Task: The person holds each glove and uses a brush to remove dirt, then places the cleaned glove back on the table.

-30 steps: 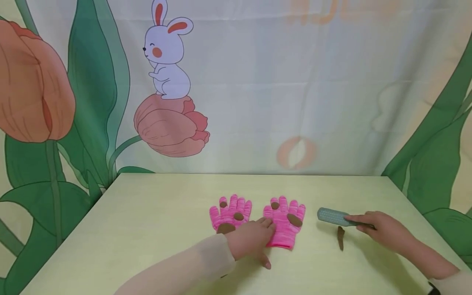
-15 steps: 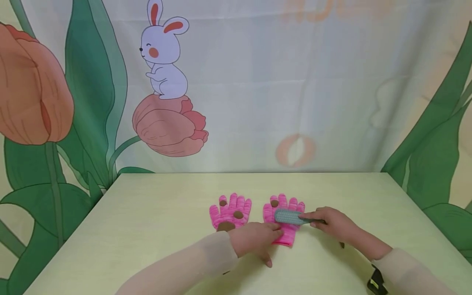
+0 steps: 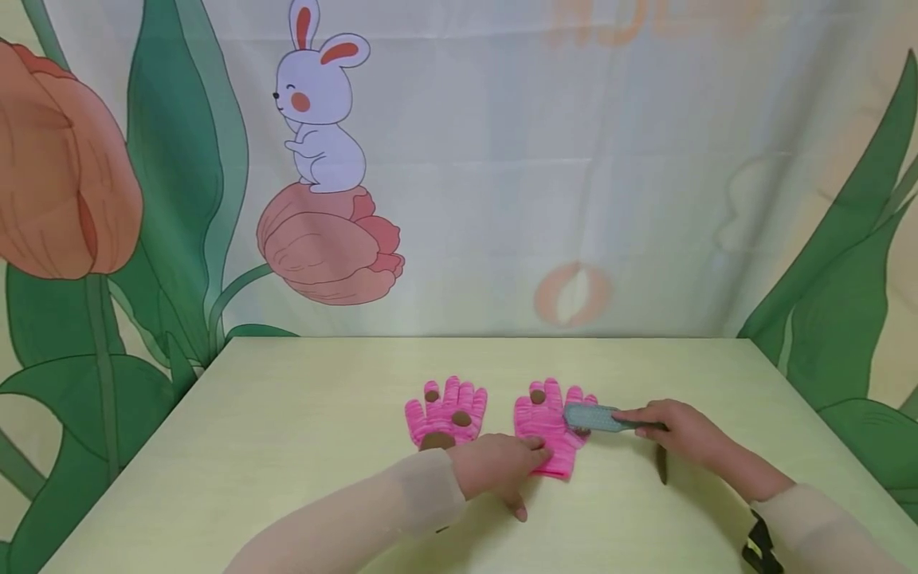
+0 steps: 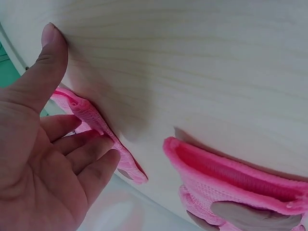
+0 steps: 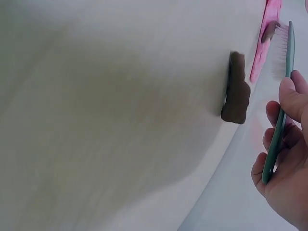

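Observation:
Two pink knit gloves lie flat on the table with brown patches on them. My left hand (image 3: 500, 466) rests its outstretched fingers on the cuff part of the right glove (image 3: 551, 446), its thumb apart on the table. In my right hand (image 3: 681, 430) is a grey-green brush (image 3: 594, 417), gripped by its handle. The brush head is over the right side of that glove, and its bristles point at a brown patch (image 5: 270, 31) in the right wrist view. The left glove (image 3: 448, 410) lies beside it, its lower part hidden behind my left arm in the head view.
A brown elongated lump (image 5: 236, 91) lies on the table (image 3: 301, 430) just below my right hand. Behind the table hangs a printed cloth (image 3: 466, 159) with a rabbit and tulips.
My right hand has carried the brush left from beside the right glove onto it, then slightly back right across the brown patch. My left hand shifted slightly right on the glove.

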Available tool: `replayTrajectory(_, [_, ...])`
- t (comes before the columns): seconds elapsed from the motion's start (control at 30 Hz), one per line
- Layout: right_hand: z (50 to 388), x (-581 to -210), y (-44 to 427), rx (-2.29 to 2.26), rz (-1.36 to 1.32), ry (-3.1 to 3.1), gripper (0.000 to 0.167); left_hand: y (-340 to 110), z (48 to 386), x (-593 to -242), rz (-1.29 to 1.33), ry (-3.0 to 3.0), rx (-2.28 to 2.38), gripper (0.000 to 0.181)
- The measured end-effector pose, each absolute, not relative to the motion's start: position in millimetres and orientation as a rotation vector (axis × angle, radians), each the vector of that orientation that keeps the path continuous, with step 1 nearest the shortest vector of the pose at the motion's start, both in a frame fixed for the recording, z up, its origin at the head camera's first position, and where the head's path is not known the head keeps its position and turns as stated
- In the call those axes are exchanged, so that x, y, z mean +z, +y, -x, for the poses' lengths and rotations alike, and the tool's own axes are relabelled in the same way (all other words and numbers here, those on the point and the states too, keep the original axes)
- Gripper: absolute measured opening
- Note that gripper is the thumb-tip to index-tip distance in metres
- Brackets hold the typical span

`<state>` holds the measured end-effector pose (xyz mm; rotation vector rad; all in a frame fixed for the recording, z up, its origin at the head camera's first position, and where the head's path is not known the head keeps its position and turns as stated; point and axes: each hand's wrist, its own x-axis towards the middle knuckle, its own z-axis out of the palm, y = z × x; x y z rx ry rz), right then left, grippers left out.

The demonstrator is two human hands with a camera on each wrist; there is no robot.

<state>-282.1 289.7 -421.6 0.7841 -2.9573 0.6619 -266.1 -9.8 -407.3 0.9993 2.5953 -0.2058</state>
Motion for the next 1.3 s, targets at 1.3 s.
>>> replayTrajectory(1.3, [281, -426, 299, 0.788, -0.793, -2.928, 0.035, -15, 258, -401, -1.048, 2.593, -0.199, 0.082])
